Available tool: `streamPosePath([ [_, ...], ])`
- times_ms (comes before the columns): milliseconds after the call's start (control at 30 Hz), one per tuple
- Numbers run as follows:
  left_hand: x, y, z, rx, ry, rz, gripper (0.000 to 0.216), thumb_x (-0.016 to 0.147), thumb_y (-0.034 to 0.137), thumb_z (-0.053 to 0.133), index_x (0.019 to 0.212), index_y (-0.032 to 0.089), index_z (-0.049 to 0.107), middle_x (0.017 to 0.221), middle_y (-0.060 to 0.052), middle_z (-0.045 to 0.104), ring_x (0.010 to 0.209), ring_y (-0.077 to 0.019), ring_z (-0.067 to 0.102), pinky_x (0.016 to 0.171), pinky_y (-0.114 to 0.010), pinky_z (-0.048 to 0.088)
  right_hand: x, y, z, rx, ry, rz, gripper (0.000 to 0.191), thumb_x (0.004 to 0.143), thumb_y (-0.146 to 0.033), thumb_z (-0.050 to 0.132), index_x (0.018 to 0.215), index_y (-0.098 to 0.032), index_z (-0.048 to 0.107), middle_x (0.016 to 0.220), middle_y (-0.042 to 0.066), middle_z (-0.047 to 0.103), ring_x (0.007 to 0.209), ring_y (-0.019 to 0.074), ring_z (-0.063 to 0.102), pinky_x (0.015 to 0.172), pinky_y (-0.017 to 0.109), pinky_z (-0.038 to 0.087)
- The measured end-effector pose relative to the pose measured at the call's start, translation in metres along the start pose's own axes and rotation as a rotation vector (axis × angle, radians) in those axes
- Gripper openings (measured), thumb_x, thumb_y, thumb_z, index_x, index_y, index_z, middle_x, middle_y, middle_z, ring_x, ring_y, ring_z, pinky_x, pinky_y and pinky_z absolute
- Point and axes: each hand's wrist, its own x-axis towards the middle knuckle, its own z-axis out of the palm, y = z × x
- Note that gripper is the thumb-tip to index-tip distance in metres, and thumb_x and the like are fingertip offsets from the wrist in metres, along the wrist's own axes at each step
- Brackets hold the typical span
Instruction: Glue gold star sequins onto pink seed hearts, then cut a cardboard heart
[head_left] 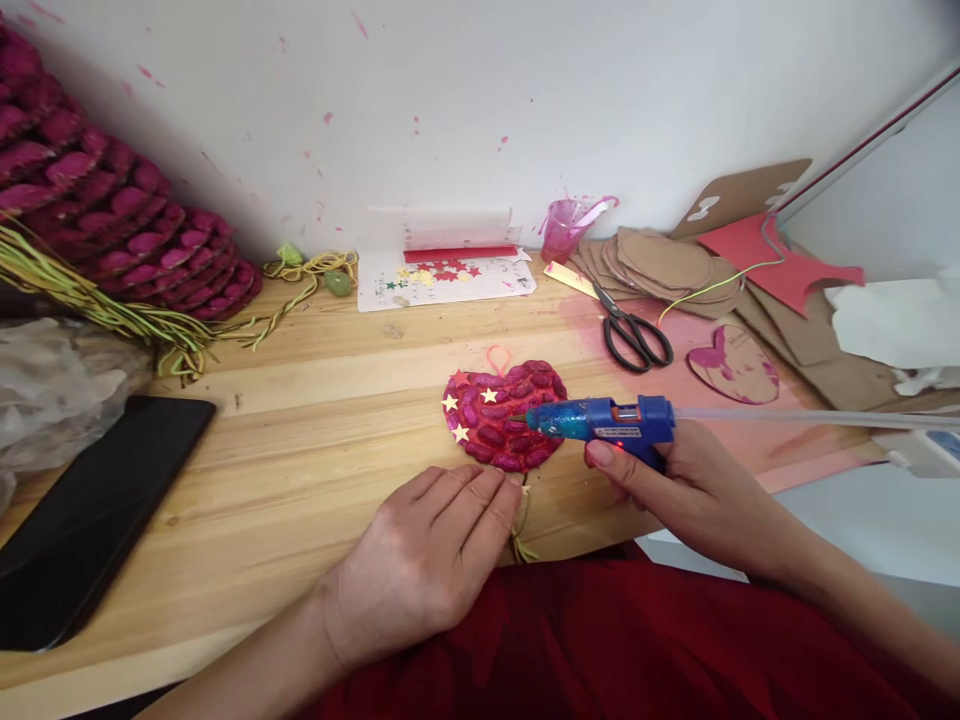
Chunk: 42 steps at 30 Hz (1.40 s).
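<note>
A heart ornament point(491, 435) lies on the wooden table, covered in magenta pieces that look like painted peanut shells. It has an orange loop at the top and several gold and red stars on its left side. My left hand point(450, 535) is closed at its lower edge, fingers pressed together; its thumb is hidden. Beside those fingertips are a small gold star point(526, 489) and greenish strings. My right hand point(675, 480) grips a blue hot glue gun point(600, 420), its nozzle over the heart's middle. A long clear glue stick point(787, 417) runs out of its back.
Black-handled scissors point(634, 335), cardboard pieces point(664, 262) and a pink-stained cup point(564, 232) are at the back right. Loose stars point(439, 272) lie on a white sheet point(375, 285) behind the heart. A black phone-like slab point(105, 510) and a plastic bag point(67, 400) occupy the left.
</note>
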Motion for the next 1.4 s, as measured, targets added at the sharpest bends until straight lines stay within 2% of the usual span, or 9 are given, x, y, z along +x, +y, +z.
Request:
streamPosePath([
  [167,-0.001,-0.0011,0.0001,0.009,0.002,-0.011,0.031,0.098,0.009,0.041,0.117,0.006,0.066,0.114,-0.013,0.074,0.099,-0.0236,0.07,0.079,-0.037,0.058,-0.0004,-0.0032,-0.0024,-0.056,-0.013,-0.047,0.029,0.098,-0.044,0.05,0.084,-0.023,0.065,0.071,-0.001,0.062,0.065,0.0166,0.052,0.059,0.028,0.038],
  [333,-0.0003,-0.0015,-0.0005,0.016,-0.004,-0.021,0.031,0.099,0.009,0.041,0.117,0.006,0.066,0.114,-0.012,0.074,0.097,-0.0238,0.07,0.078,-0.037,0.057,-0.0012,-0.0023,-0.0009,-0.113,-0.018,-0.029,0.034,0.097,-0.045,0.051,0.075,-0.022,0.062,0.065,-0.002,0.061,0.061,0.0163,0.05,0.055,0.029,0.035],
  [533,-0.0006,-0.0015,0.0004,0.004,0.004,-0.022,0.031,0.098,0.009,0.042,0.117,0.005,0.066,0.114,-0.014,0.074,0.097,-0.0247,0.07,0.077,-0.037,0.056,-0.0014,-0.0034,-0.0006,-0.131,-0.007,-0.045,0.032,0.096,-0.046,0.052,0.077,-0.023,0.064,0.065,-0.001,0.061,0.061,0.0173,0.051,0.055,0.03,0.036],
  [667,-0.0011,-0.0016,0.0015,0.002,-0.007,-0.026,0.031,0.099,0.009,0.041,0.118,0.005,0.066,0.115,-0.014,0.073,0.098,-0.0242,0.069,0.077,-0.037,0.056,-0.0016,-0.0026,-0.0013,-0.146,-0.019,-0.043,0.033,0.097,-0.048,0.048,0.088,-0.024,0.068,0.069,0.001,0.064,0.064,0.0193,0.053,0.06,0.031,0.04],
  [833,-0.0013,-0.0013,0.0017,0.007,-0.005,-0.025,0.03,0.098,0.009,0.043,0.117,0.005,0.066,0.114,-0.014,0.074,0.098,-0.0247,0.07,0.077,-0.037,0.056,-0.0016,-0.002,-0.0011,-0.144,-0.021,-0.004,0.035,0.095,-0.051,0.051,0.086,-0.023,0.07,0.069,0.002,0.066,0.064,0.0205,0.056,0.058,0.031,0.04],
  [1133,-0.0013,-0.0019,0.0023,0.0,-0.02,-0.022,0.03,0.097,0.009,0.043,0.118,0.004,0.065,0.116,-0.015,0.073,0.098,-0.0255,0.069,0.076,-0.038,0.057,0.0004,-0.0041,-0.0005,-0.141,-0.013,-0.052,0.031,0.097,-0.046,0.05,0.087,-0.023,0.067,0.076,0.001,0.07,0.068,0.0206,0.059,0.063,0.032,0.043],
  [1267,-0.0008,-0.0018,0.0018,0.003,-0.011,-0.023,0.031,0.097,0.01,0.042,0.117,0.005,0.065,0.114,-0.016,0.073,0.096,-0.0243,0.069,0.075,-0.037,0.058,0.0008,-0.0042,-0.0003,-0.163,-0.007,-0.053,0.033,0.098,-0.048,0.047,0.084,-0.023,0.066,0.07,0.001,0.067,0.064,0.0195,0.056,0.059,0.031,0.041],
  [1400,-0.0004,-0.0017,0.0011,0.003,-0.008,-0.018,0.032,0.098,0.009,0.041,0.118,0.005,0.065,0.113,-0.015,0.073,0.097,-0.0234,0.069,0.076,-0.036,0.058,-0.0003,-0.0029,0.0007,-0.15,-0.016,-0.062,0.03,0.098,-0.046,0.048,0.087,-0.024,0.065,0.078,0.001,0.07,0.07,0.0205,0.059,0.063,0.031,0.042],
])
